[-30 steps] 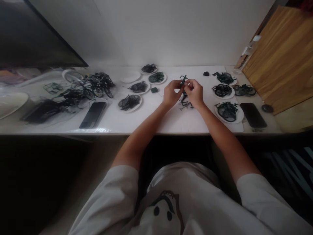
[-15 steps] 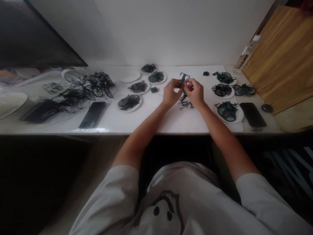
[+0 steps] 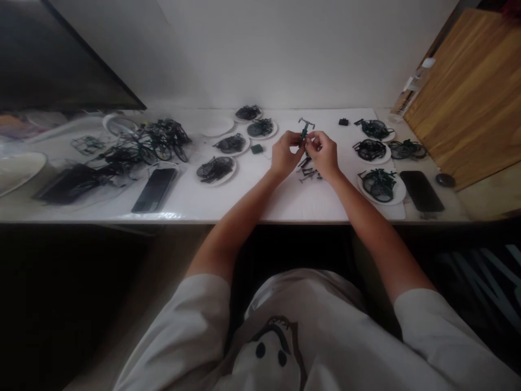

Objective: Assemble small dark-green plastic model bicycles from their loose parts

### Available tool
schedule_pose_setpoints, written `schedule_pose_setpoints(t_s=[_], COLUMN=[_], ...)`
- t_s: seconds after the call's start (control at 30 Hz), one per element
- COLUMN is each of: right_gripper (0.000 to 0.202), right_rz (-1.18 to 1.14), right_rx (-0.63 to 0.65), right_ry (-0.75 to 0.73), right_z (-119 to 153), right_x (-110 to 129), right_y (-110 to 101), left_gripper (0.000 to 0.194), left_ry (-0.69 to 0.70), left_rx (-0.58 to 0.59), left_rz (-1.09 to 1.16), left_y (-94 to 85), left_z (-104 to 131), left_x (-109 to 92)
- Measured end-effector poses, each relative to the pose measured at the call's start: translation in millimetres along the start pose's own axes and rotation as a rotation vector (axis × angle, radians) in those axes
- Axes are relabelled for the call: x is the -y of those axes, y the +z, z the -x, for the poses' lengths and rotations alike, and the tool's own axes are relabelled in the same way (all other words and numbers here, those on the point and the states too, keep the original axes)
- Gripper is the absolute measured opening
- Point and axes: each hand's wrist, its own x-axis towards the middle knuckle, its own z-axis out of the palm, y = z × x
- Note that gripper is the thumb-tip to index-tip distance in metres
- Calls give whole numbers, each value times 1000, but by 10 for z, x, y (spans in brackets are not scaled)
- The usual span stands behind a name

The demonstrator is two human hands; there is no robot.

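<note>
Over the middle of the white board, my left hand (image 3: pixel 286 154) is closed around a small dark green model bicycle part with handlebars (image 3: pixel 306 124), which sticks up past the fingertips. My right hand (image 3: pixel 324 153) pinches at the same part from the other side, its fingertips against those of the left. The lower end of the part is hidden by the fingers. Beneath and between the hands lie several loose small dark parts (image 3: pixel 309 173) on the board.
Plates with dark model bicycle parts stand left (image 3: pixel 216 170) and right (image 3: pixel 381 185). Assembled model bicycles (image 3: pixel 165 140) crowd the left side. A phone (image 3: pixel 154 190) lies left, another phone (image 3: pixel 421 191) right. A bottle (image 3: pixel 412 89) leans by the wooden panel (image 3: pixel 468 98).
The handlebar part has turned slightly between the fingers, so its handlebars stand a little higher. Both hands stay nearly in place.
</note>
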Motion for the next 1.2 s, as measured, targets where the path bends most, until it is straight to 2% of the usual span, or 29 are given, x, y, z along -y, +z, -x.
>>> schedule_pose_setpoints(t_s=[0.4,0.7,1.0,1.2], right_gripper=[44,47,59,68], right_rz=[-59,-85,-269,-394], right_rx=[-45,-40,-11,81], right_ry=[-6,-6,215,368], right_z=[11,19,-52,-81], right_x=[96,126,-35,-62], right_y=[18,-8,100,76], left_gripper=[27,26,20,15], left_ry=[-51,-31,-6,-8], left_rx=[4,12,21,53], left_rz=[29,23,-30,-54], left_y=[-18,-11,-23,-63], left_z=[-8,3,-5,-30], left_x=[-36,27,42,6])
